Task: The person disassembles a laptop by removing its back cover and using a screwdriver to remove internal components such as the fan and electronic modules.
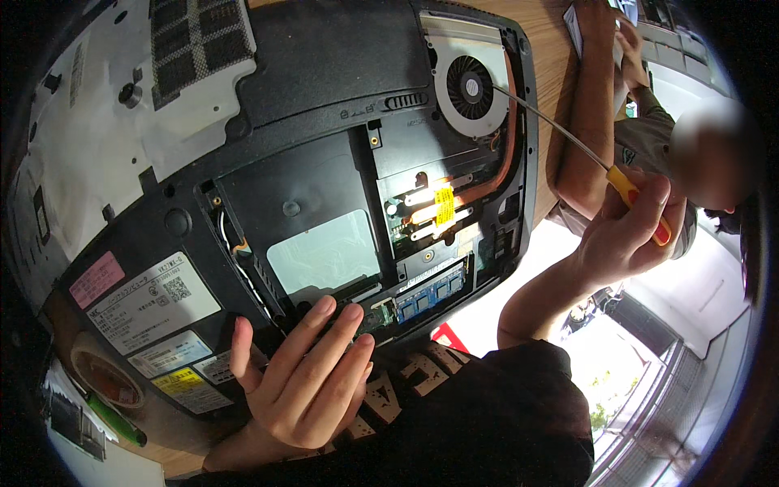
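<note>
A black laptop lies upside down with its bottom cover off and its inside exposed. My right hand is closed round the yellow and red handle of a screwdriver. The long thin shaft reaches left, its tip over the round cooling fan; whether it touches is hard to tell. A copper heat pipe curves from the fan to a brightly lit heat sink. At the near edge my left hand lies with fingers stretched out beside the blue memory module, holding nothing.
A pale panel with black mesh patches lies at the far left. Near the lower left table edge are a round container and a green-handled tool. Another person's forearm rests on the wooden table at right.
</note>
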A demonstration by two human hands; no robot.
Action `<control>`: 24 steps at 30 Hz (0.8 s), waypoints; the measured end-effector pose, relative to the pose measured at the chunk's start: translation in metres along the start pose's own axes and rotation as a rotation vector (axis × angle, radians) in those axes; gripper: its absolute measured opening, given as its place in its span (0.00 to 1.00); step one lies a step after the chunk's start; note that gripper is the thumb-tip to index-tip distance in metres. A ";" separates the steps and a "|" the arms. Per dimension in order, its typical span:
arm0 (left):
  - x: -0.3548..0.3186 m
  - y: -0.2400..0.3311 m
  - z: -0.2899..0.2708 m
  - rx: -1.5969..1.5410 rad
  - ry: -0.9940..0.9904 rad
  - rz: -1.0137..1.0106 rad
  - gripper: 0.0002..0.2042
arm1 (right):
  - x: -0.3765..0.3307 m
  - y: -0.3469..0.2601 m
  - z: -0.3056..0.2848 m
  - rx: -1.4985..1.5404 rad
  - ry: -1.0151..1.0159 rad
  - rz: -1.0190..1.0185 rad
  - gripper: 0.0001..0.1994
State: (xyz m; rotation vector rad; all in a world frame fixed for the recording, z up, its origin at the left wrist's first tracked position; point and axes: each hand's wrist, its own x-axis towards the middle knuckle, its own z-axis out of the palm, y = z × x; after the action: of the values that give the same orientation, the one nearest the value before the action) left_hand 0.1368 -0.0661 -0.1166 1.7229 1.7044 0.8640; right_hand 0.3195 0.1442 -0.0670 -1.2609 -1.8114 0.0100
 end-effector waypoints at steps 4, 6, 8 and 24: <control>0.000 0.001 0.003 0.006 0.015 0.002 0.08 | 0.000 0.002 0.001 0.014 0.025 -0.014 0.12; -0.001 0.000 0.003 -0.001 0.025 -0.003 0.08 | 0.008 0.007 -0.010 0.246 -0.167 0.038 0.11; -0.001 0.000 0.003 0.005 0.030 0.002 0.08 | 0.025 0.011 -0.026 1.049 -0.488 0.326 0.10; -0.001 0.000 0.003 0.016 -0.018 0.023 0.08 | 0.009 0.013 0.008 0.468 0.110 0.035 0.06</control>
State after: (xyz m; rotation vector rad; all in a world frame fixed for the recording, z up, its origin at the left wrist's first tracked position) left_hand 0.1391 -0.0665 -0.1186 1.7585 1.6876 0.8448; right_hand 0.3237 0.1612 -0.0716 -0.9381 -1.5734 0.3572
